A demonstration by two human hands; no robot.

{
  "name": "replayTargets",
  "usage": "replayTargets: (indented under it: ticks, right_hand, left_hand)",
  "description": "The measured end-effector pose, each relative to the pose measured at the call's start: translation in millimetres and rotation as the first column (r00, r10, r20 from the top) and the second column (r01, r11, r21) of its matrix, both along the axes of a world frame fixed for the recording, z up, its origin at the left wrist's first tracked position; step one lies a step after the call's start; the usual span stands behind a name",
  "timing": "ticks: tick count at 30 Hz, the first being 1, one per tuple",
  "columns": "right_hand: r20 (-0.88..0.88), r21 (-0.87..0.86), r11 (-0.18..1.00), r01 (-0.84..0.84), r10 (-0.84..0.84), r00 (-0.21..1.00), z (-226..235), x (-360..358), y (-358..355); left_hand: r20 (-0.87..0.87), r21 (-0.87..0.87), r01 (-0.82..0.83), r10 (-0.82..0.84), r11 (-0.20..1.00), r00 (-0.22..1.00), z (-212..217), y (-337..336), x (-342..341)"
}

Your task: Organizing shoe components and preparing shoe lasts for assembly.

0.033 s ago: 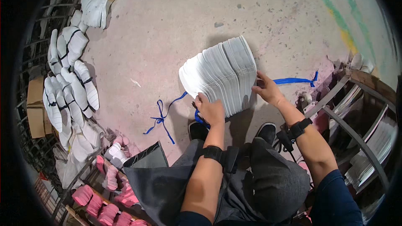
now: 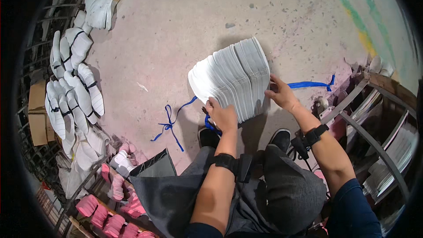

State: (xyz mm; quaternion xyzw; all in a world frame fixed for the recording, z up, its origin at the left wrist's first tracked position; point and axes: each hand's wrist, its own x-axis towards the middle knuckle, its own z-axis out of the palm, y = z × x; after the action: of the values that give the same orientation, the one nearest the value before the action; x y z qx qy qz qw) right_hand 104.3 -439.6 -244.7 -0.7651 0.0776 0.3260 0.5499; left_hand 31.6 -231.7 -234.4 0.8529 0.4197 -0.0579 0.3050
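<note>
You've got a thick white stack of thin, curved, sole-shaped sheets (image 2: 233, 79) on the bare grey concrete floor (image 2: 176, 26), just ahead of your feet, well in from the floor's left edge. Sheet edges face up, packed tight, with one darker gap line toward the right end.

Your left hand (image 2: 222, 115) is at the stack's near left edge, thumb and fingers against it; the underside is hidden, so I can't tell if it's really grasping or just steadying. Your right hand (image 2: 282, 96) is at the right end, loosely curved with thumb and forefinger parted, fingertips by the end face, not clenched round anything.

A bright blue flat ribbon (image 2: 308, 84) runs out right of the stack along the floor; a thin blue knotted length (image 2: 169, 125) trails out left. Whether they join under the stack is not visible. Black shoes (image 2: 208, 138) sit just behind it. You wear black wrist straps (image 2: 225, 162) on both arms.

Along the floor's left edge: white padded bundles with dark bands (image 2: 81, 48), a brown cardboard box (image 2: 38, 123) beside them, and a fanned white bundle (image 2: 103, 4) near the far left corner. Pink banded bundles (image 2: 112, 224) lie at the near left corner. A grey metal rack (image 2: 372, 145) stands at the near right.
</note>
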Motion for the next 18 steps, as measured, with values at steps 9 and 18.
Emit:
replayTargets:
  ticks: [9, 18]
  right_hand:
    - [0.064, -0.103, 0.995, -0.019, 0.025, 0.998, 6.3, 6.0, 15.1]
    - [0.072, -0.007, 0.996, 0.085, -0.084, 0.994, 4.5, 20.2, 23.9]
  left_hand:
    - [-0.032, 0.039, 0.046, -0.045, 0.998, 0.998, 9.4, -4.6, 5.2]
    - [0.224, -0.595, -0.102, 0.287, 0.797, 0.931, -5.7, 0.7, 21.7]
